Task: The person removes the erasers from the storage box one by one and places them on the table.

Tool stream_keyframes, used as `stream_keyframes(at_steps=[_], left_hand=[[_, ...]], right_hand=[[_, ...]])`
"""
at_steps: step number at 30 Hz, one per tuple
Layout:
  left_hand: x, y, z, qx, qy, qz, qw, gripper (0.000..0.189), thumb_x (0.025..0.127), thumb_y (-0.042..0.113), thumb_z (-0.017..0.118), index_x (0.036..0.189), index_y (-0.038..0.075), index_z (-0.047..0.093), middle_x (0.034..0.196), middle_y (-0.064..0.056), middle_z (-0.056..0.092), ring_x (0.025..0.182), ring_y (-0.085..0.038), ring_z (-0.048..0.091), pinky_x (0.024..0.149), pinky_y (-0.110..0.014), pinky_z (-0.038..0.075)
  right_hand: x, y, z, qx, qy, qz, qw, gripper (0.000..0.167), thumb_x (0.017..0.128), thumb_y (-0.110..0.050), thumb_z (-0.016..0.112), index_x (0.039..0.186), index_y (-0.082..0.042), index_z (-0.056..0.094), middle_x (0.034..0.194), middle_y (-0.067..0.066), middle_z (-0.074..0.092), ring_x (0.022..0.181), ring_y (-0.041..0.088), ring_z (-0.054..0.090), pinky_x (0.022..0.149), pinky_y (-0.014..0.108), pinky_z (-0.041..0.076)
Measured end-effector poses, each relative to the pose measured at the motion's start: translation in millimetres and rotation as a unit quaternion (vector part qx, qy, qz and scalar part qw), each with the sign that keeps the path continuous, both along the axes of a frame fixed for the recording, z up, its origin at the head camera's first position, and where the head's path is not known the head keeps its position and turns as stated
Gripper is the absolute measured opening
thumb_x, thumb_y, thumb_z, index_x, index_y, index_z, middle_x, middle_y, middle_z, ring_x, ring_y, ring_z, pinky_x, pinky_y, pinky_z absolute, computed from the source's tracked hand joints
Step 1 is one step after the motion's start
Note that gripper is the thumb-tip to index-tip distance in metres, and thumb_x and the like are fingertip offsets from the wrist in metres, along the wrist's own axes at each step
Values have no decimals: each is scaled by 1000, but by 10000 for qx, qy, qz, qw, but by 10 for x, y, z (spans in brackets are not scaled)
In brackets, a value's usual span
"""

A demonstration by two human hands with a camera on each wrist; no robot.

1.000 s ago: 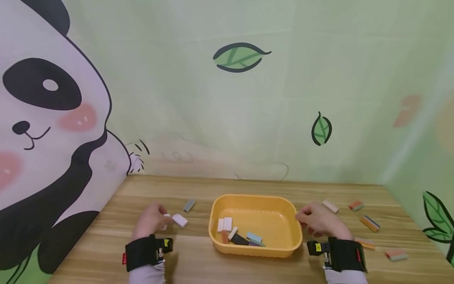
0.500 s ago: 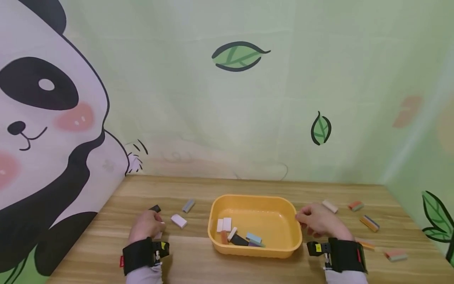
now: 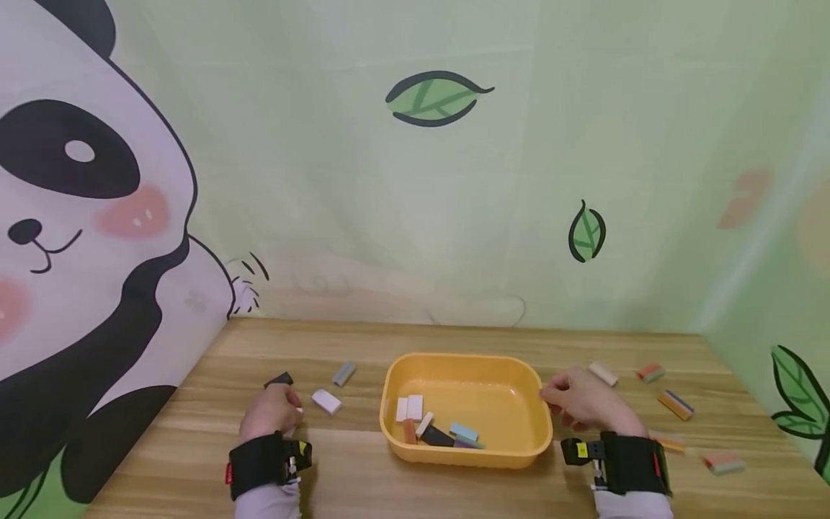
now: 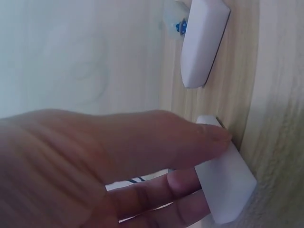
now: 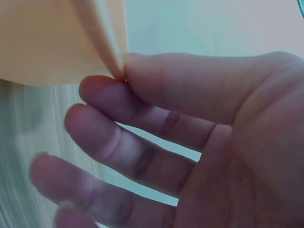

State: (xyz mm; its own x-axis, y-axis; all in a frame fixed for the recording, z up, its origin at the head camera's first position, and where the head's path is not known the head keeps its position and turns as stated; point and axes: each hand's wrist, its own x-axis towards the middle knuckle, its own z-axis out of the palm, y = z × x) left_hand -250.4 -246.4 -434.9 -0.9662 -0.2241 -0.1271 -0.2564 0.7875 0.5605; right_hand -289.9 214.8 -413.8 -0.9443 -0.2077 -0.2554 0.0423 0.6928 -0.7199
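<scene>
At the left of the table, my left hand pinches a white eraser between thumb and fingers; in the head view the hand mostly hides it. Just beyond that hand lies a black block. A second white eraser and a grey eraser lie to its right. My right hand pinches the right rim of a yellow plastic bin between thumb and index finger, the other fingers loosely bent below. Inside the bin are white erasers, a light blue eraser and several other small blocks.
Right of the bin lie several more erasers: a whitish one, an orange-and-green one, an orange-and-blue one and a pink-and-grey one. A printed cloth with a panda and leaves stands behind the wooden table.
My left hand has shifted slightly left and nearer to me, away from the second white eraser, uncovering the black block. The right hand keeps its hold on the bin's rim.
</scene>
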Motion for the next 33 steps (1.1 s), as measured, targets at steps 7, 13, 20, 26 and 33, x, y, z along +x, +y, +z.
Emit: stream_keyframes(at_steps=[7,13,20,26,33], left_hand=[[16,50,89,-239,-77,254,9994,30,81,13,74,103,-2,62,97,-20,63,83,-34,57,67,-45,42],[-3,219,312,-653,664,25,9957,47,84,24,76,117,-5,60,109,-26,61,87,-35,59,69,-48,47],[-78,637,480,-838,1136,-470,9889,42,87,24,74,119,0,62,111,-23,60,92,-36,59,77,-54,45],[-147,1021,475,-826,1505,-1040,9796,36,86,19,77,117,4,64,115,-19,60,100,-35,59,84,-52,47],[-171,1470,439,-1042,1998,-2334,9459,34,83,17,79,113,5,65,109,-13,64,97,-30,61,81,-47,47]], right_hand=[[11,4,-18,21,-56,34,10000,22,97,-19,59,80,-7,65,66,7,56,53,18,51,48,29,43],[-6,-6,8,24,57,58,10000,22,97,-19,59,80,-7,64,62,5,54,51,17,49,48,28,42],[-4,10,33,46,1,12,10000,20,97,-20,59,85,-6,66,65,6,56,53,18,51,49,29,43],[-10,5,20,51,-45,19,10000,19,97,-21,59,85,-7,66,65,6,56,53,18,52,50,29,44],[-10,5,14,13,9,22,10000,19,97,-20,59,85,-7,67,66,7,56,54,19,53,50,30,45]])
